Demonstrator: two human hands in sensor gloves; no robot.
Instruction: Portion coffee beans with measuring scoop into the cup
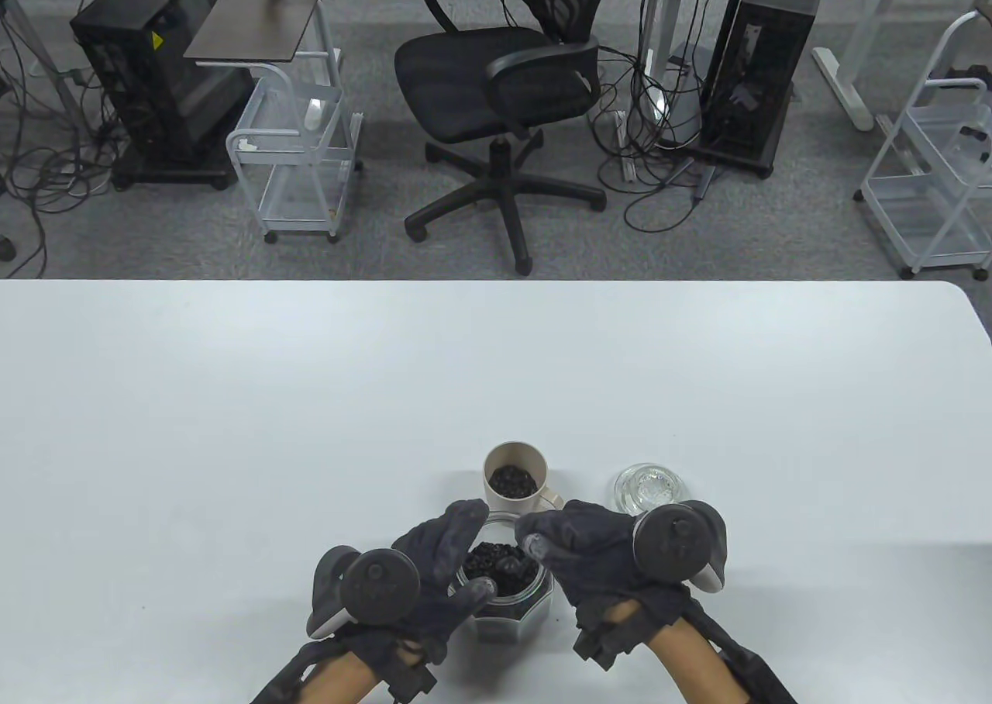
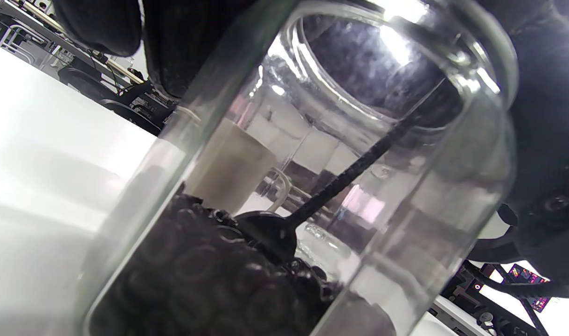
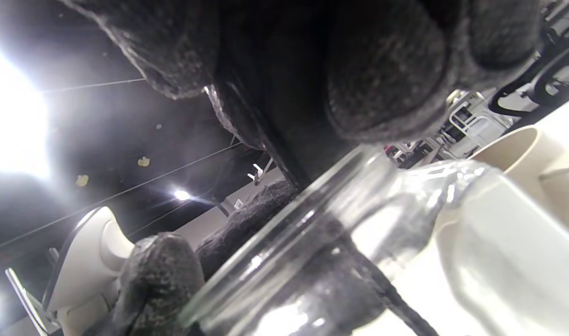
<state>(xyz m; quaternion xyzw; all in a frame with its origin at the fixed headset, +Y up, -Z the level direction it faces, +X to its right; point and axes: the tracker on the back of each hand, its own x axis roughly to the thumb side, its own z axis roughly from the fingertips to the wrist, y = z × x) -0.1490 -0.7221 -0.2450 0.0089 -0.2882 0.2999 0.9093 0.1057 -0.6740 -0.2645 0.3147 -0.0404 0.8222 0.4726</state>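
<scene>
Glass jar, faceted and open-mouthed, sits at the near edge of the desk, roughly a third full of coffee beans. My left hand is wrapped around the jar wall, fingers curled on the glass, steadying it. My right hand hovers over the jar mouth, fingertips pinched on the handle of the measuring scoop; the left wrist view shows the scoop bowl buried in the beans, its thin handle rising at a slant. Cup, beige, stands just beyond the jar and already holds beans. Glass lid lies to the right of the cup. Risks, as I judge them: an overfilled scoop could shed beans on the desk between jar and cup; the handle could catch the jar rim on withdrawal; a loosened left grip could let the jar tip.
</scene>
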